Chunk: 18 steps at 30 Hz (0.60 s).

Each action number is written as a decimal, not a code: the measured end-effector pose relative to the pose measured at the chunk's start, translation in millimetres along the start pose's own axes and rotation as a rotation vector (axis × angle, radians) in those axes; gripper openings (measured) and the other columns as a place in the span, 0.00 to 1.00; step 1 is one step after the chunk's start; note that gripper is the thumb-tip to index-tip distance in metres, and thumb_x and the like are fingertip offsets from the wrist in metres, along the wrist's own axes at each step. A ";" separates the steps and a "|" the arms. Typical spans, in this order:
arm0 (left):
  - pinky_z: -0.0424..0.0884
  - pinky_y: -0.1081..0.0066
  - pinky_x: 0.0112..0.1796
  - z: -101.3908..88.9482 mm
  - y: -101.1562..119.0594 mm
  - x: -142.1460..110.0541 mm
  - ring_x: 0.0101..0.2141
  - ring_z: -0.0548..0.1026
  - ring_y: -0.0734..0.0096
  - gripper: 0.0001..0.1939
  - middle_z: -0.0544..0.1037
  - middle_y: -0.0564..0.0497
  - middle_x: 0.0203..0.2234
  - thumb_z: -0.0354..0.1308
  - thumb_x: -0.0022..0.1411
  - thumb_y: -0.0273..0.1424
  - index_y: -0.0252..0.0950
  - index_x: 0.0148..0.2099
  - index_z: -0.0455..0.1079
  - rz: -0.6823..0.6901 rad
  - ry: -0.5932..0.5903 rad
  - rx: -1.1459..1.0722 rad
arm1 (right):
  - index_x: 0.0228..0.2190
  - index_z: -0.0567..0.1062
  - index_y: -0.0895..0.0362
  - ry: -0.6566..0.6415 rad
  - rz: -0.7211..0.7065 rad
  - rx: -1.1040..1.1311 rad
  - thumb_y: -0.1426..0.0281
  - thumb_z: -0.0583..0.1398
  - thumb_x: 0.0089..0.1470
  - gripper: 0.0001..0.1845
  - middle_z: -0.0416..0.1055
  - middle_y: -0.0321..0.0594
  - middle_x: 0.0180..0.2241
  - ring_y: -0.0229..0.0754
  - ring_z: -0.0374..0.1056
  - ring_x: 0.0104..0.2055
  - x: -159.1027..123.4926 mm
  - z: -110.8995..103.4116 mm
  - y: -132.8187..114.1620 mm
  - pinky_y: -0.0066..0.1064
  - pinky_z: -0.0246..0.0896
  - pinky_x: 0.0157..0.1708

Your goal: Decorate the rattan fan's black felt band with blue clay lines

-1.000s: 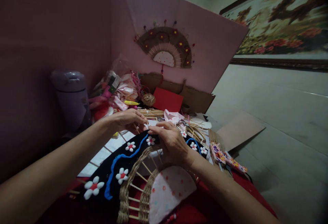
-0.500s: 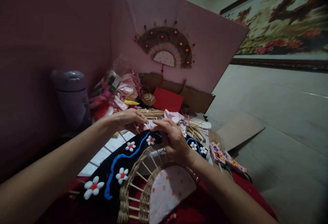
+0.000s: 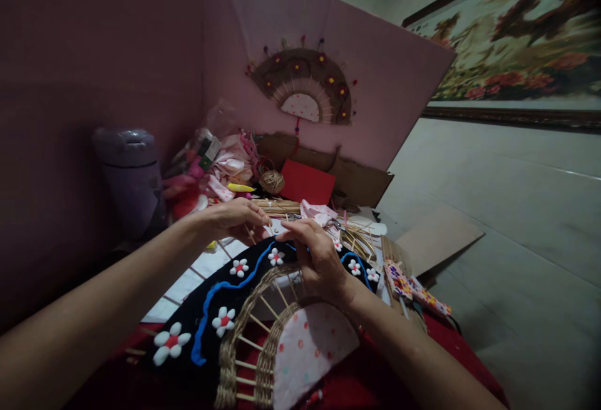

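Note:
A fan-shaped craft piece [image 3: 206, 310] lies on my lap: black cloth with a blue cord line and white flowers, woven straw rim, thin sticks and a pink dotted half-circle [image 3: 310, 350]. My left hand [image 3: 237, 219] is curled at the fan's far top edge, fingertips pinched on something small and white that I cannot make out. My right hand [image 3: 315, 256] rests on the fan's top edge beside it, fingers bent and pinched toward the left hand's fingertips.
A finished brown fan [image 3: 305, 87] hangs on the pink board. Below it lie a red card [image 3: 307, 183], a twine ball [image 3: 272, 181], pink cloth scraps [image 3: 230, 163] and bundled sticks [image 3: 282, 206]. A purple jar [image 3: 129, 175] stands left. Cardboard [image 3: 439, 238] lies on the tiled floor.
My right hand has drawn slightly up and in along the fan's top edge, fingers curling more. The left hand has stayed put.

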<state>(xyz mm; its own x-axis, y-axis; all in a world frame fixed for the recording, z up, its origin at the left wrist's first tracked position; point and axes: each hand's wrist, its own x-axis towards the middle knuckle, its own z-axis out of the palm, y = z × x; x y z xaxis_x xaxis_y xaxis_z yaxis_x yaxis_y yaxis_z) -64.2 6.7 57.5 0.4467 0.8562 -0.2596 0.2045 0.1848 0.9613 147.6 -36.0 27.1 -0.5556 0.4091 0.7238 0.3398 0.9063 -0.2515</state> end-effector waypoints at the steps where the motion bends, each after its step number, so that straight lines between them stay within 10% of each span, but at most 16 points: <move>1: 0.69 0.73 0.24 -0.2 -0.1 0.2 0.21 0.73 0.73 0.12 0.77 0.49 0.21 0.65 0.46 0.34 0.30 0.31 0.72 -0.001 -0.005 0.004 | 0.51 0.62 0.55 -0.012 -0.008 -0.003 0.84 0.50 0.49 0.28 0.74 0.41 0.39 0.46 0.64 0.46 -0.3 0.6 0.2 0.43 0.61 0.46; 7: 0.70 0.72 0.24 0.3 -1.3 0.8 0.21 0.73 0.72 0.12 0.77 0.49 0.21 0.65 0.45 0.34 0.31 0.31 0.72 -0.007 0.000 0.000 | 0.50 0.64 0.54 0.143 0.105 0.014 0.83 0.50 0.51 0.25 0.72 0.42 0.40 0.45 0.65 0.45 -1.3 -2.1 -0.4 0.43 0.59 0.48; 18: 0.68 0.73 0.22 -0.9 -12.9 7.6 0.19 0.73 0.72 0.15 0.77 0.49 0.20 0.67 0.40 0.35 0.30 0.29 0.73 -0.054 0.063 0.016 | 0.41 0.68 0.57 1.094 0.311 -0.006 0.68 0.62 0.50 0.15 0.64 0.38 0.33 0.38 0.65 0.35 -2.2 -59.3 23.3 0.32 0.63 0.36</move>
<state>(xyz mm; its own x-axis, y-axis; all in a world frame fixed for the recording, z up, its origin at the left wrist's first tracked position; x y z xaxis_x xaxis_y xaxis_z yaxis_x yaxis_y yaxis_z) -64.2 11.2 43.3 0.3790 0.8739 -0.3044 0.2413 0.2243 0.9442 201.7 -22.1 57.8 0.5131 0.3007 0.8039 0.3527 0.7800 -0.5169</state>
